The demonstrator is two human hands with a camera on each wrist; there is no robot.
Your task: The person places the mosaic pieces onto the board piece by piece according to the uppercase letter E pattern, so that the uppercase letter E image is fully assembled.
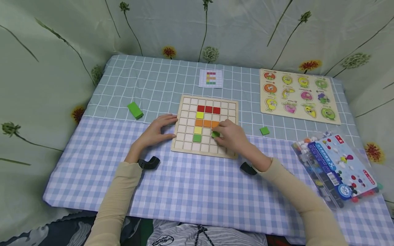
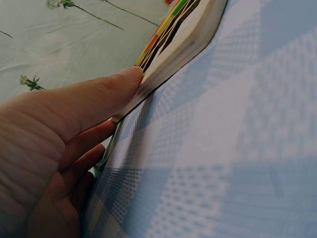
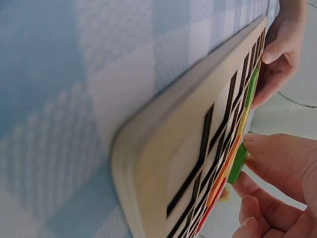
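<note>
A square wooden grid board (image 1: 203, 153) lies on the table with red, yellow, orange and green tiles set in its cells. My left hand (image 1: 157, 130) touches the board's left edge, thumb on the rim and fingers spread along the side. In the right wrist view, my right hand (image 3: 280, 186) pinches a green square tile (image 3: 239, 162) between thumb and fingertip, tilted against the board's face. The head view shows that tile over the lower middle cells, right of a placed green tile (image 1: 197, 138). Behind the board lies a small pattern card (image 1: 210, 83) showing a coloured E.
Green blocks (image 1: 135, 110) lie left of the board, and a loose green tile (image 1: 264, 131) lies to its right. A wooden fruit puzzle (image 1: 295, 95) sits at the back right. A clear plastic box (image 1: 341, 171) with small parts stands at the right front.
</note>
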